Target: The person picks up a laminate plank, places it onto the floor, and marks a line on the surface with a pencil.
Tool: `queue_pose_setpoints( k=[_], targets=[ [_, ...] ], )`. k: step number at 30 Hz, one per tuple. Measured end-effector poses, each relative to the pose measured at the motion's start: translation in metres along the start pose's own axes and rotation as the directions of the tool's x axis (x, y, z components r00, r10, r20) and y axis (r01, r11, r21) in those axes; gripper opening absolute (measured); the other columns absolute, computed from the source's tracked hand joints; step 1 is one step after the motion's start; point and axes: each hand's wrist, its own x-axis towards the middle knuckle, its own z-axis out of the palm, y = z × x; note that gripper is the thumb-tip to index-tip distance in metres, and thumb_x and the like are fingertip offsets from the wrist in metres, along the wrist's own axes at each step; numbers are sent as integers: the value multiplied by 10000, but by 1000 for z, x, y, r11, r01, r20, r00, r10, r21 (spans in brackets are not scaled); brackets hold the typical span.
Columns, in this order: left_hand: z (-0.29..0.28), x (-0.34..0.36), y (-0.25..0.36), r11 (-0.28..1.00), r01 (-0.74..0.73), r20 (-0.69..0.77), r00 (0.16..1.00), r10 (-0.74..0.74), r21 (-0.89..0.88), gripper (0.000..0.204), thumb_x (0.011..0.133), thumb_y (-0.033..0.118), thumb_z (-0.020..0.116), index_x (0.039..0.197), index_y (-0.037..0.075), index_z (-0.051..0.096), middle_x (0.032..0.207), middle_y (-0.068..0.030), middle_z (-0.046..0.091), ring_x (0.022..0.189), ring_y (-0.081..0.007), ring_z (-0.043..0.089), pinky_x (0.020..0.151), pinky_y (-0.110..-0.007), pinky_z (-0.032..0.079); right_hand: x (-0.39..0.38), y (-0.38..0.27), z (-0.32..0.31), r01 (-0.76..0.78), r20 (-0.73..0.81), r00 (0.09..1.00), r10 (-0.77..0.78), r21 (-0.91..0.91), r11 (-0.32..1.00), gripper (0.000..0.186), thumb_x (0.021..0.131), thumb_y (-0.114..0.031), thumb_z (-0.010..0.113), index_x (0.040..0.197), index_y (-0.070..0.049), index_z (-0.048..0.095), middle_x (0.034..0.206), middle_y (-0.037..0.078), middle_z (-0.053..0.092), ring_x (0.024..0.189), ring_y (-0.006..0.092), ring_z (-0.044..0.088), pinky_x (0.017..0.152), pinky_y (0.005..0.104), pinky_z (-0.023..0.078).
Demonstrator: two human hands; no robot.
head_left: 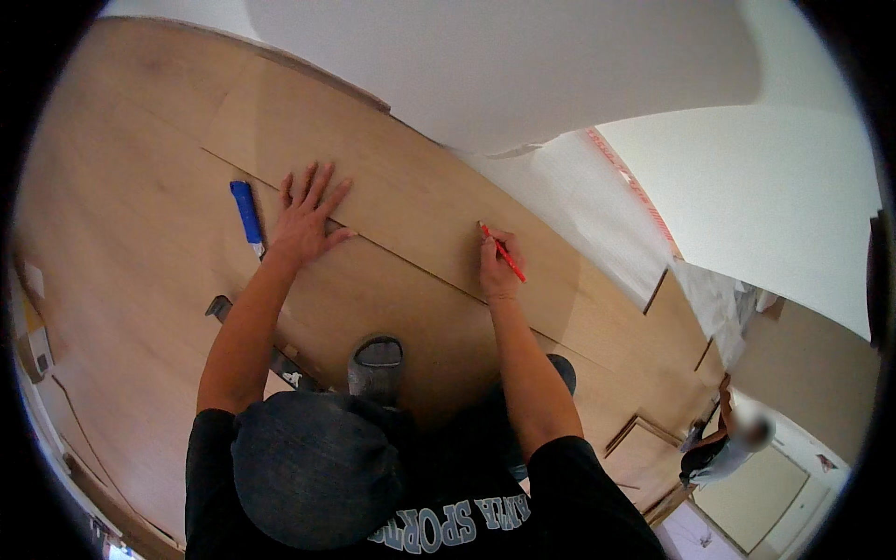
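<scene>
My left hand (pixel 308 219) lies with fingers spread on wood-look floor planks, across the seam of a long plank (pixel 411 177). In my right hand (pixel 501 266) is a red pencil (pixel 509 259), slanted over the same plank; I cannot tell whether its tip touches. Beside my left wrist rests a tool with a blue handle (pixel 245 210), its lower end partly hidden by my forearm. A dark metal bar with a bent end (pixel 220 307) passes under my left forearm.
A white wall (pixel 523 65) rises along the far side. White underlay sheet (pixel 583 201) with a red-printed edge shows beyond the planks. Another person (pixel 723 443) crouches at the right, near loose planks (pixel 644 434). A cable (pixel 89 443) runs along the left. My shoe (pixel 375 364) stands on the floor.
</scene>
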Motion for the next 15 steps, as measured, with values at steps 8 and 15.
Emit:
queue_pose_setpoints(
  k=[8, 15],
  targets=[
    [0, 2, 0, 1000, 1, 1, 1000, -1, 3, 875, 850, 713, 571, 1583, 311, 316, 1693, -54, 148, 1558, -304, 102, 1232, -574, 32, -5, 5, 4, -33, 9, 999, 33, -13, 999, 114, 888, -132, 664, 963, -47, 676, 807, 84, 693, 705, 176, 642, 691, 326, 530],
    [7, -1, -4, 1000, 0, -11, 1000, 0, 16, 890, 843, 746, 543, 1584, 309, 315, 1690, -57, 157, 1557, -303, 107, 1227, -587, 38, -11, -8, 6, -49, 43, 998, 52, -61, 997, 97, 905, -107, 631, 962, -33, 656, 816, 57, 694, 719, 123, 638, 702, 286, 534]
  ],
)
